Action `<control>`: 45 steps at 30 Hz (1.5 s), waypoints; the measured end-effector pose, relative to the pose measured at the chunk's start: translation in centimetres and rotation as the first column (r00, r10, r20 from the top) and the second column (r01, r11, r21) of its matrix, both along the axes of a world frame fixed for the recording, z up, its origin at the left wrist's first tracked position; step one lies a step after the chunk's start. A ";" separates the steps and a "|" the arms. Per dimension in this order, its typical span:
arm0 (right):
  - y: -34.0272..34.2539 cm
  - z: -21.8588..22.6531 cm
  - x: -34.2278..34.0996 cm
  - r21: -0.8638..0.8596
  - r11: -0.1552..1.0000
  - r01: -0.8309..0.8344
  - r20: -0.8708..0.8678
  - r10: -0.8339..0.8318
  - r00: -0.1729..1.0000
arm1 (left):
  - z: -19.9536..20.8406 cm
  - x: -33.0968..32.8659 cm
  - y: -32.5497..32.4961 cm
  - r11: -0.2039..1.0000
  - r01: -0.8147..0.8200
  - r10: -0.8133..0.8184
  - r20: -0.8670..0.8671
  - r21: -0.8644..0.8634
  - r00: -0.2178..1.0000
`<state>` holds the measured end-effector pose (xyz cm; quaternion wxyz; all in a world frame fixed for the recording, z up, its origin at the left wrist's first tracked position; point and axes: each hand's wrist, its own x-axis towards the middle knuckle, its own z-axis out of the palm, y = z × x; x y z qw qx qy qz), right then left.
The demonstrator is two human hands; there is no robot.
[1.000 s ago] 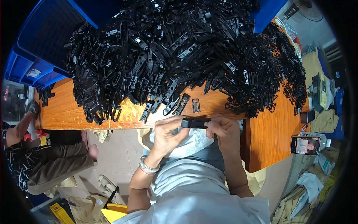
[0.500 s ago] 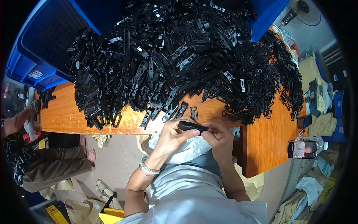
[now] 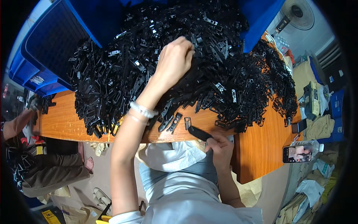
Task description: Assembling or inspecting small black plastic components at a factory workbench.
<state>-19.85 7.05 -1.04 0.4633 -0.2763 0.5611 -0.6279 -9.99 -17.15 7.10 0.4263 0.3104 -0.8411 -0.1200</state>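
My left hand, a pale bracelet on its wrist, reaches over the large pile of black plastic parts. Its fingers curl under, closed, and whatever is in them is hidden. Close to the table's front edge, my right hand grips one end of a long, smooth black plastic piece; the other end points up and left. Just beyond that piece, a small black rectangular frame lies on the wood, with a slim black clip-like part to its left.
Blue plastic crates stand at the left and behind the pile. Smaller black frames are heaped on the right of the wooden table. A phone leans by a clear bottle at the right. Another person's arm is at far left.
My left hand has left the black piece and moved forward onto the pile. My right hand keeps hold of the piece alone, slightly lower. The view has shifted slightly.
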 end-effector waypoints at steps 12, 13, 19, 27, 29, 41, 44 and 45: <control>0.4 -0.7 -0.3 0.068 0.992 -0.102 -0.005 0.103 0.995 | 0.2 -4.2 -6.3 0.978 -0.002 0.059 0.270 -0.207 0.961; 0.4 -0.8 -0.3 0.085 0.989 -0.117 0.015 0.116 0.993 | 0.2 -4.3 -6.4 0.977 -0.012 0.059 0.213 -0.214 0.975; 0.8 -1.5 0.0 0.096 0.976 -0.193 0.087 0.185 0.979 | 0.1 -6.2 -7.1 0.980 -0.097 0.097 -0.007 -0.171 0.995; 1.9 -2.5 0.5 0.034 0.958 -0.284 0.094 0.280 0.955 | 0.6 -9.1 -9.7 0.891 -0.148 0.385 0.540 -0.430 0.748; 2.0 -2.5 0.5 0.009 0.954 -0.300 0.112 0.297 0.948 | 1.4 -8.9 -9.9 0.912 -0.071 0.338 0.641 -0.404 0.689; 0.0 -1.6 0.1 -0.006 0.984 -0.176 0.131 0.175 0.976 | 1.7 -1.4 0.9 0.863 0.233 -0.005 -0.455 0.448 0.891; -0.9 -0.6 -0.5 -0.012 0.987 -0.159 0.020 0.159 0.987 | 0.8 2.2 5.9 0.476 0.541 -0.030 -0.602 0.693 0.798; -1.3 0.0 -0.6 -0.122 0.979 -0.166 0.016 0.169 0.986 | 0.2 3.0 7.1 0.387 0.517 -0.017 -0.555 0.764 0.832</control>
